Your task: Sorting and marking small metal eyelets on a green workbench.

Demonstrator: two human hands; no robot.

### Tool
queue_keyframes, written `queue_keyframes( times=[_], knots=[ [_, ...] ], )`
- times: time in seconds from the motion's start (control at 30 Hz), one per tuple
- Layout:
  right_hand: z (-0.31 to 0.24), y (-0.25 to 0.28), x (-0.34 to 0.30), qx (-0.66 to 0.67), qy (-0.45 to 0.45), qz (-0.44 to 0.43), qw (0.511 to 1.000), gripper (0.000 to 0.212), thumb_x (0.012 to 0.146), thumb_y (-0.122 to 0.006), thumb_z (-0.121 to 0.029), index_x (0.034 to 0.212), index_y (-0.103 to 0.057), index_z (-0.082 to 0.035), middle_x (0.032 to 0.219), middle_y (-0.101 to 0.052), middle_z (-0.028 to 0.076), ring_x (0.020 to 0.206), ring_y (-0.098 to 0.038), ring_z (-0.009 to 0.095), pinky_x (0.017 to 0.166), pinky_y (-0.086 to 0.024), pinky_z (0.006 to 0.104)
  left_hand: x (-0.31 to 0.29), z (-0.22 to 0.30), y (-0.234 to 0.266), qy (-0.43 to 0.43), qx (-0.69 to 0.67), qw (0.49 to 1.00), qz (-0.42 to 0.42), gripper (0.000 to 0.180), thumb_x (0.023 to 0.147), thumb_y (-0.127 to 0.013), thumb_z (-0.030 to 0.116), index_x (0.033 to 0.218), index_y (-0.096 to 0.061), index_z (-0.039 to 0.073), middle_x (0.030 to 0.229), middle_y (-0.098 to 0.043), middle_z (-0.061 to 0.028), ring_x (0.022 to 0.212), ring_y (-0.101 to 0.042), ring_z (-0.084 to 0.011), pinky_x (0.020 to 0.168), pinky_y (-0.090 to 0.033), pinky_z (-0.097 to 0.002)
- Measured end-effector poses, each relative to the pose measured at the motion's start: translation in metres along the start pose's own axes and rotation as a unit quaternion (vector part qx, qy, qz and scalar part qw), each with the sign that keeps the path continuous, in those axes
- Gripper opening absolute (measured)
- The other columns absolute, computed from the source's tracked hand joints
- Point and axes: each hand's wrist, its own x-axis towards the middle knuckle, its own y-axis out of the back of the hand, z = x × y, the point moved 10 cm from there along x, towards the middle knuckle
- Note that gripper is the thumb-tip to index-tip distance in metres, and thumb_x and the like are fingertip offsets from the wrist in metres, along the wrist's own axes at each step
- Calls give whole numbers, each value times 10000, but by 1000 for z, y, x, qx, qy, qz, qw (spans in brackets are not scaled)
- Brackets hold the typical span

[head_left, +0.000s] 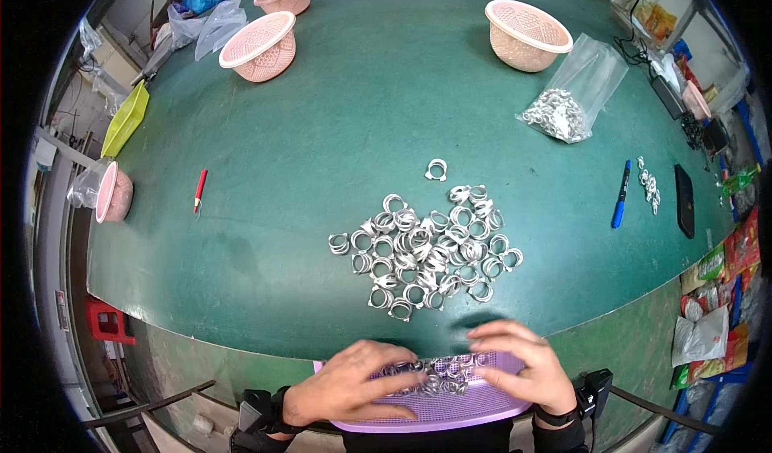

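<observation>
A purple mesh basket [438, 426] sits at the table's near edge, right in front of me, with several silver metal rings [442, 385] inside. Over its left side reaches my left hand [360, 379], fingers stretched out and apart, the fingertips close to the rings. My right hand [519, 364] is above the basket's right side, its fingers spread and slightly bent, gripping nothing that I can see. Beyond the basket, a loose pile of similar silver rings [420, 242] is spread on the green table [305, 147]. One single ring [436, 179] lies apart at the pile's far side.
A clear plastic bag [559, 115] of small metal pieces lies far right, beside a pink basket [527, 47]. Rightward are a blue marker [622, 195], a linked strand of small rings [650, 187] and a dark case [684, 201]. A red pencil [200, 190] and pink baskets [261, 51] are left.
</observation>
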Motion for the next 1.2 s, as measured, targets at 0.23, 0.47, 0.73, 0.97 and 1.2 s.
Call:
queue_keyframes(
  times=[0.23, 0.47, 0.73, 0.97, 1.2],
  knots=[
    [-1, 22, 23, -344, 17, 172, 923, 217, 685, -618, -14, 896, -614, -67, 951, -533, 70, 863, -480, 255, 726, -412, 339, 13, -30, 17, 97, 232, 950, 186, 189, 625, -717, 110, 732, -582, 33, 643, -496, -54, 538, -488, -205, 478, -396, -302],
    [-10, 1, 20, -248, 79, 53, 964, 263, 634, -568, 53, 867, -594, -67, 1008, -540, 68, 893, -483, 285, 751, -425, 369, 7, -35, 8, 141, 121, 974, 126, 226, 626, -715, 107, 788, -582, 22, 639, -500, -59, 557, -513, -216, 500, -419, -301],
    [1, 0, 19, -292, 9, 112, 950, 331, 699, -679, -117, 988, -550, -19, 905, -513, 115, 816, -500, 270, 725, -424, 335, 14, -36, 3, 155, 171, 968, 96, 323, 685, -698, 184, 913, -559, 3, 712, -510, -92, 614, -529, -236, 539, -447, -310],
    [14, -16, 7, 98, 1, 109, 989, 373, 703, -680, -35, 1053, -555, -12, 1018, -536, 112, 795, -560, 146, 695, -463, 262, 3, -48, -9, 221, -216, 940, 143, 336, 708, -682, 54, 1009, -551, -15, 852, -573, -96, 719, -583, -138, 627, -474, -244],
    [23, -28, 0, 281, -7, 115, 953, 372, 725, -630, 50, 1080, -522, 30, 1050, -519, 157, 903, -573, 190, 770, -497, 268, 1, -45, -21, 222, -397, 880, 136, 419, 710, -643, -79, 1098, -485, -82, 937, -590, -135, 821, -584, -149, 750, -479, -272]
  ],
)
